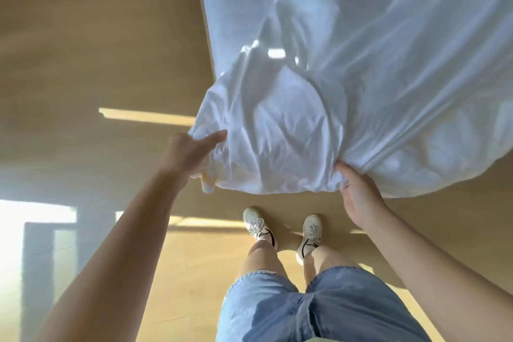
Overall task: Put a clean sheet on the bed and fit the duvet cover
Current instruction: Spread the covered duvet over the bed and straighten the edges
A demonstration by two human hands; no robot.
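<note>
Denim shorts (319,311) at bottom edge, bare legs, two white sneakers (256,223) side by side on tan floor (83,64), toes pointing toward the cloth. Bright sun patches on floor at left and behind the shoes. Both bare arms reach forward and up from the lower corners. Left hand (188,154) is at the left corner of the white bedding (361,78): one digit lies straight on top of the cloth, the rest are hidden behind it, and a bit of cloth hangs below the hand, so it reads as a pinch on the corner. Right hand (359,197) is palm toward camera, fingers curled into a bunched gather of the same cloth's near edge, a firm grip. Bedding is held up off the floor between the two hands, just above and ahead of the shoes, puffed and wrinkled at the near end. Cannot tell if it is the sheet or the duvet cover. Farther out it spreads wide and thin toward top right, with folds and darker creases showing through. Upper part blurred. A narrow sun strip (147,115) lies on the floor left of the cloth.
</note>
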